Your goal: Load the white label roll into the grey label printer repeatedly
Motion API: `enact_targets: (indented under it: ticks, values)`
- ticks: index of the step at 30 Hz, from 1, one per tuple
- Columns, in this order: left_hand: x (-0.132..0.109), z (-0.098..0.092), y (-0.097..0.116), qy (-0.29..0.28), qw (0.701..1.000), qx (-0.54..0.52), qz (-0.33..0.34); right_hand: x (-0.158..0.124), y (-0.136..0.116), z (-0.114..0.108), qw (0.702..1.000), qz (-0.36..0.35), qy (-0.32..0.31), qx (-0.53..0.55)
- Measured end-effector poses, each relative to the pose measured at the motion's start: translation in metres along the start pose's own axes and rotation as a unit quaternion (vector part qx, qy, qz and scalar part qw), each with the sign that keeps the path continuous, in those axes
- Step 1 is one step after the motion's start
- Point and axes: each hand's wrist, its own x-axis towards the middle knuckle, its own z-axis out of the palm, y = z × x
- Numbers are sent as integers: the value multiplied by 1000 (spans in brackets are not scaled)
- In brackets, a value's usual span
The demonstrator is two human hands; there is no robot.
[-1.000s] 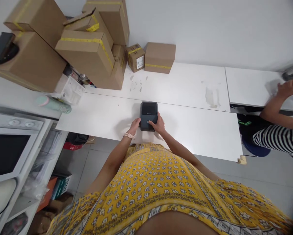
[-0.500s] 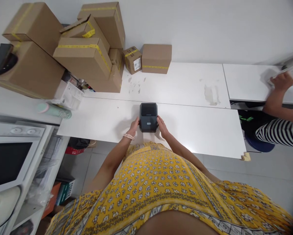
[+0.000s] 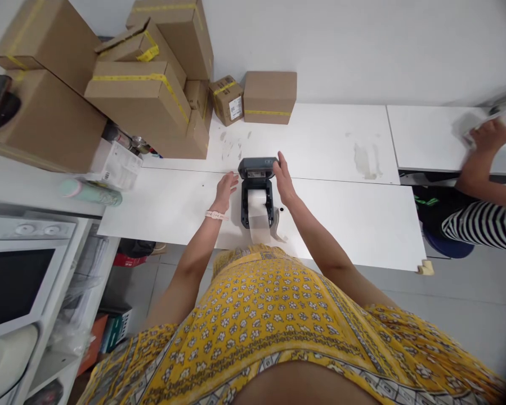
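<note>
A dark grey label printer [image 3: 245, 212] stands on the white table in front of me with its lid [image 3: 253, 163] raised. Inside sits a white paper roll [image 3: 256, 197], and its strip [image 3: 260, 228] runs out over the front toward my body. My right hand [image 3: 283, 181] is at the lid's right edge, fingers stretched out and seemingly touching it. Left of the printer, my left hand [image 3: 224, 191] hovers near the lid with its fingers apart, holding nothing. A curled strip [image 3: 278, 228] lies by the printer's front right corner.
Cardboard boxes [image 3: 130, 93] are stacked at the back left, with two smaller cartons [image 3: 270, 95] against the wall. A mint bottle [image 3: 90, 192] lies at the left. Another person's hand [image 3: 491, 135] works on the far right. The table's front edge [image 3: 362, 264] runs close to my body.
The printer's lid has swung up and back, showing the paper roll. My left hand has come away to the left; my right hand has moved up beside the lid.
</note>
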Motion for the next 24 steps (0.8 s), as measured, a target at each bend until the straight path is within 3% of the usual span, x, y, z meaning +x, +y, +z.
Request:
enact_targets:
  ticks: [3,5,8,10,13,16,20,24]
  values:
    - [5,5,-31,44,987,150,-34,31,-5,6,996,-49,12,-76]
    - [1,8,-56,39,971,226,-72,38,-6,10,989,-74,37,-121]
    - [-8,10,-83,27,942,320,-102,27,-4,13,972,-124,98,-175]
    - [-9,11,-90,11,922,374,-102,10,2,16,961,-153,94,-208]
    - [-5,15,-90,-13,902,423,-85,-14,21,25,950,-142,-54,-274]
    - [3,19,-84,-35,868,491,-73,-23,45,38,908,-68,-179,-374]
    - [7,23,-73,-67,829,550,-79,-8,69,52,841,6,-250,-480]
    - [6,28,-61,-79,834,540,-82,12,73,63,822,15,-290,-490]
